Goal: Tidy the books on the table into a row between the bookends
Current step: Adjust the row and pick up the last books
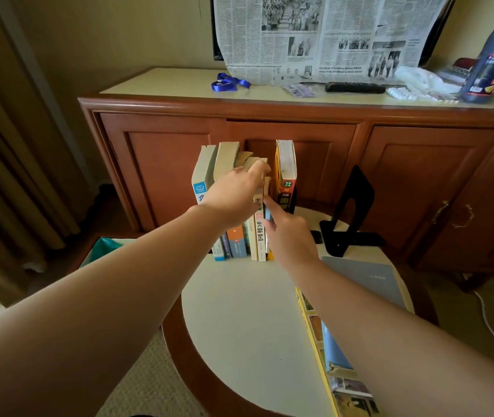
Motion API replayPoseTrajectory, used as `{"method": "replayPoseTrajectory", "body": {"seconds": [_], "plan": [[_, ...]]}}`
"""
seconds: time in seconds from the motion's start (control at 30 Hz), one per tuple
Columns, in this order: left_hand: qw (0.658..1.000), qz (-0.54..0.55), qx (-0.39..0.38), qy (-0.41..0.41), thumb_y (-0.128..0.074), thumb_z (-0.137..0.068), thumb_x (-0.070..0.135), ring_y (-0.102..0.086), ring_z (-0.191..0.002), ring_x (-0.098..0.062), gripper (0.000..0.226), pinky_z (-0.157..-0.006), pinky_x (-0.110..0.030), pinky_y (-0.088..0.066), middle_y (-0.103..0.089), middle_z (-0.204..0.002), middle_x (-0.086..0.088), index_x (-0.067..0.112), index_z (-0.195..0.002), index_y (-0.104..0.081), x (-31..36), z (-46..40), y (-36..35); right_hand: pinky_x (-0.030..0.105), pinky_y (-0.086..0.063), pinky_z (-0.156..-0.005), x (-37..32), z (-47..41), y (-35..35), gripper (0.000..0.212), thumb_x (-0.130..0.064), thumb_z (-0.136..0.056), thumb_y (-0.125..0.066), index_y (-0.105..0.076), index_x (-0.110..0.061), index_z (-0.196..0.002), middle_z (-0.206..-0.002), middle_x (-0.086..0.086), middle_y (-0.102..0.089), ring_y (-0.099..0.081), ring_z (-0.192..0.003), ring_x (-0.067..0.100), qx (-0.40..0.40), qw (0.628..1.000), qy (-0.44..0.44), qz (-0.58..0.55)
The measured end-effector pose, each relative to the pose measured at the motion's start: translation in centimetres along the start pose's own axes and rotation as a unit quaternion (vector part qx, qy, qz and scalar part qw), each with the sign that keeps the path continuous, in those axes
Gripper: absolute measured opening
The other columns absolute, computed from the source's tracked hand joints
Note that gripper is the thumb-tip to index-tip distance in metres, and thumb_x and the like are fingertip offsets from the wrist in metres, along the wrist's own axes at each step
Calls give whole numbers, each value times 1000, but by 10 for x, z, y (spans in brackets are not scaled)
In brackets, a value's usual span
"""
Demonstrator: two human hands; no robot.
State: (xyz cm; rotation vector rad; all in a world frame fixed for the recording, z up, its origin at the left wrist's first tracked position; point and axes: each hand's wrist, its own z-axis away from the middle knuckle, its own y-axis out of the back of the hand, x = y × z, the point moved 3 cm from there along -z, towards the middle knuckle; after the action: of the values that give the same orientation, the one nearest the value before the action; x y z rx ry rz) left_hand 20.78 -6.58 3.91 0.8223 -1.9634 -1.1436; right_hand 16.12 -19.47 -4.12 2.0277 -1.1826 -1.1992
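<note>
Several books (233, 242) stand upright in a row at the far side of the round table (239, 326). My left hand (233, 191) reaches over the tops of the middle books, its fingers curled on a cream-spined book (259, 233). My right hand (287, 236) presses a straight forefinger on a thin blue book beside that cream one. A yellow and red book (286, 170) stands at the row's right end. A black bookend (351, 212) stands apart to the right. A grey book (369, 278) and a yellow picture book (324, 350) lie flat under my right forearm.
A wooden cabinet (299, 136) stands right behind the table, carrying a newspaper (324, 34), a remote control (355, 87), a blue lanyard (229, 82) and a dark bottle (492, 55). A bin with a green liner (104, 248) sits on the floor at the left. Curtains hang at far left.
</note>
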Motion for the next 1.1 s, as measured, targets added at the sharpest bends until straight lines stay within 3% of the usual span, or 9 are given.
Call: {"method": "replayPoseTrajectory", "body": {"seconds": [0.17, 0.33, 0.43, 0.67, 0.73, 0.83, 0.93, 1.03, 1.1], "plan": [[1000, 1, -5, -3, -75, -90, 7, -64, -115, -22, 69, -91, -36, -58, -69, -130, 0, 26, -145, -40, -1, 0, 1, 40, -63, -76, 2, -2, -8, 61, -26, -109, -49, -22, -36, -162, -100, 11, -68, -69, -85, 23, -57, 996, -14, 74], [1000, -10, -3, -10, -74, -91, 8, -60, -126, -23, 61, -97, -36, -55, -68, -132, 2, 24, -143, -45, -2, -1, -2, 41, -64, -73, 3, 1, -15, 59, -22, -109, -50, -25, -35, -160, -103, 12, -66, -69, -86, 24, -76, 993, -39, 86], [1000, -22, 0, -7, -70, -97, 11, -41, -147, -29, 51, -119, -40, -35, -67, -138, 4, 23, -141, -48, -4, 2, -6, 43, -63, -71, 3, 0, -16, 55, -21, -109, -49, -29, -33, -159, -102, 11, -65, -70, -88, 25, -101, 988, -65, 99], [998, -41, 19, -47, -67, -99, 15, -61, -130, -23, 46, -129, -41, 7, -68, -138, -1, 24, -140, -51, -9, 14, -10, 37, -55, -59, -2, 2, -9, 40, -27, -111, -40, -37, -28, -151, -100, 8, -67, -70, -83, 26, -102, 975, -44, 191], [998, -22, 36, -49, -65, -100, 16, -46, -146, -32, 49, -129, -53, -7, -51, -157, -6, 26, -146, -51, -10, 26, -10, 36, -48, -55, -3, 3, -8, 39, -23, -109, -44, -40, -26, -148, -102, 6, -68, -70, -86, 26, -103, 976, -22, 192], [978, 43, 198, -45, -76, -91, 15, -53, -134, -25, 41, -119, -50, -37, -64, -137, -9, 13, -130, -63, -16, 53, -9, 37, -56, -59, 2, 9, 0, 34, -24, -107, -53, -52, -23, -141, -101, 5, -71, -71, -86, 26, -36, 994, -8, 102], [932, 114, 313, 143, -90, -76, 34, -44, -121, -21, 70, -104, -37, -44, -53, -129, -9, 9, -129, -53, -42, 81, -17, 40, -60, -62, 8, 12, 14, 43, -37, -97, -70, -50, -20, -131, -104, 4, -68, -69, -86, 24, 79, 994, -69, 3], [914, 187, 219, 285, -97, -66, 44, -41, -139, -21, 115, -114, -40, -44, -37, -153, -6, 16, -155, -29, -68, 89, -31, 41, -58, -91, 16, -1, 23, 90, -40, -80, -87, -34, -21, -149, -138, 8, -51, -54, -125, 24, 87, 991, -100, -13], [931, 208, 129, 272, -97, -66, 42, -47, -140, -20, 116, -108, -44, -51, -44, -154, -1, 23, -157, -28, -73, 83, -35, 45, -46, -109, 20, -10, 24, 113, -40, -74, -92, -20, -20, -159, -157, 8, -38, -39, -144, 25, 33, 995, -89, 5]]}}
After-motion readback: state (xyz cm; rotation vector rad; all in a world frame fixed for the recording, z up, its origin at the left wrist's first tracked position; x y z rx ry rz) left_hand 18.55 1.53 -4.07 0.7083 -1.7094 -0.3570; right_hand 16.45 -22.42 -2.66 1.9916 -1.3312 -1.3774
